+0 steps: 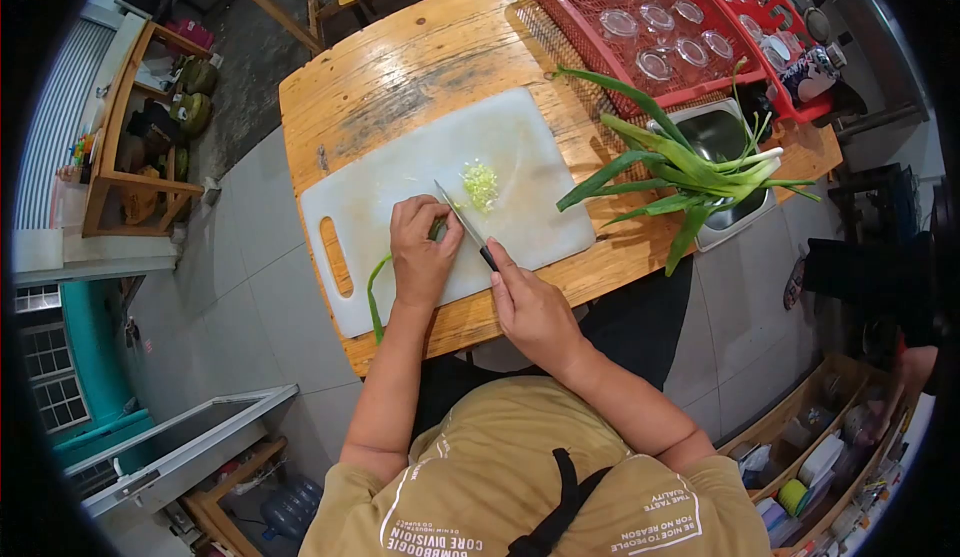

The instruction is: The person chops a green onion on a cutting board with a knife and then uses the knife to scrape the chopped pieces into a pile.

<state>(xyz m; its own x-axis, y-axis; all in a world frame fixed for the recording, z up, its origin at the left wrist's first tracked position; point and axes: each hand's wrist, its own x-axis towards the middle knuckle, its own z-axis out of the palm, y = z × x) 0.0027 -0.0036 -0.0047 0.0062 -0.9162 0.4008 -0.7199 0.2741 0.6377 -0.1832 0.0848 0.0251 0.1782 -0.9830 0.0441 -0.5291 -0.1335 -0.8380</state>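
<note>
Close together over the board, the two hands work on a green onion. The left hand is curled down with its fingers bent around the stalk, whose green leaf trails out on the wrist's outer side toward the near edge. The right hand is closed around the black handle of a knife, its blade slanting forward and left, just beside the left fingertips. Just beyond the blade sits a small heap of chopped pieces, pale green. Under both hands lies a white cutting board, its handle slot left of the left hand. Farther right of the right hand, a loose bunch of green onions lies across a steel container. Beyond that bunch, a red crate holds upturned glasses. The wooden bench extends past the board, ahead of the hands.
</note>
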